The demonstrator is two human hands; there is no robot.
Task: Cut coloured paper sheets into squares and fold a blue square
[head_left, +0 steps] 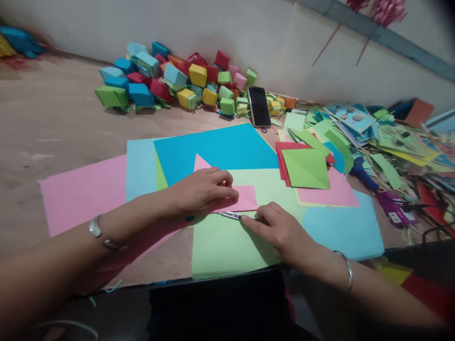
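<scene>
Head view: the folded pink paper (246,196) lies over the light green sheet (227,251), its long side running from nine to three o'clock, and the left hand (204,190) is nearest, right on top, fingers curled, though I can't tell if they pinch it. The right hand (282,229) grips a silver tool (231,216) pointing to nine, with the paper at eleven o'clock from its fingertips.

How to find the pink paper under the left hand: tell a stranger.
At the near edge of the table, find the pale-green sheet. Over it, the pink paper sits under the left hand, one end showing just beyond the metal-bladed tool in the right hand. Unlike the pink sheets left and right, it is small and its end shows between the hands.
</scene>
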